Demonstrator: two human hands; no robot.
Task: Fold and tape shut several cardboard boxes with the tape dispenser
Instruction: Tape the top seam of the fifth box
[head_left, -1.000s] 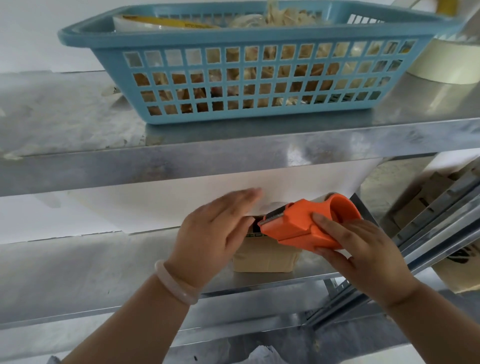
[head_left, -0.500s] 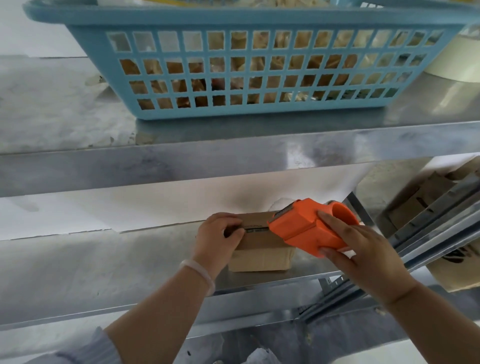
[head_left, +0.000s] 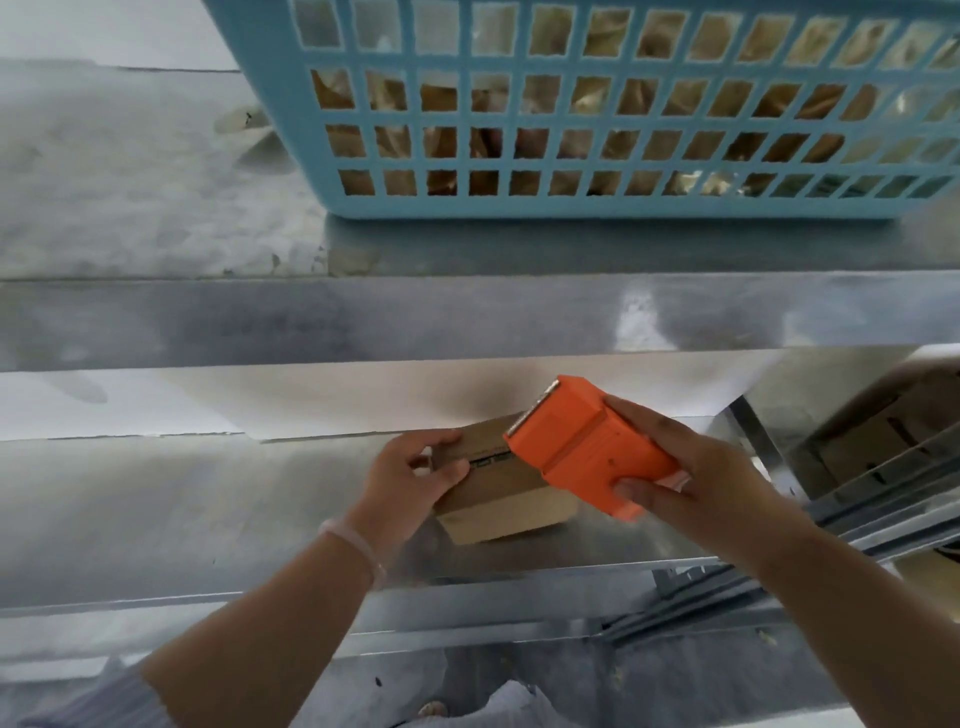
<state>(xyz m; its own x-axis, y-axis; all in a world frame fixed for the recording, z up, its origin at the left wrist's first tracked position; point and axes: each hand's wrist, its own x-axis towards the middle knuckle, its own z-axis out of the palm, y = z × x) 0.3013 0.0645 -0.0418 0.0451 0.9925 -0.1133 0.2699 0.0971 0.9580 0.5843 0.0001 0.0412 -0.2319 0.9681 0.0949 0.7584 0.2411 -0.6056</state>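
A grey metal upper shelf (head_left: 363, 322) spans the whole width of the frame, its dull, smudged front lip crossing the middle. Below it, the lower shelf (head_left: 156, 509) of the same sheet metal fills the centre band; its back is closed off by a pale flat sheet.

A light blue plastic basket (head_left: 571, 205) stands on the upper shelf at the top right, cut off by the top and right edges. Its wall is a grid of square holes, and the brownish contents behind them are too blurred to name.

The small cardboard box (head_left: 509, 514), plain brown and squat with soft corners, sits on the lower shelf just right of centre, near the front edge. Its right part is hidden by the tape dispenser.

The right hand (head_left: 701, 478) comes in from the lower right and grips the tape dispenser (head_left: 587, 447), fingers wrapped round its rear. The dispenser is smooth, blocky orange plastic with a metal strip at its upper-left end; it seems to rest on the box top, though contact is hard to judge.

The left hand (head_left: 400, 483) holds the box's left end, fingers curled over the far side and thumb on top beside a dark strip.

A pale, glossy bracelet (head_left: 353, 540) circles the left wrist.
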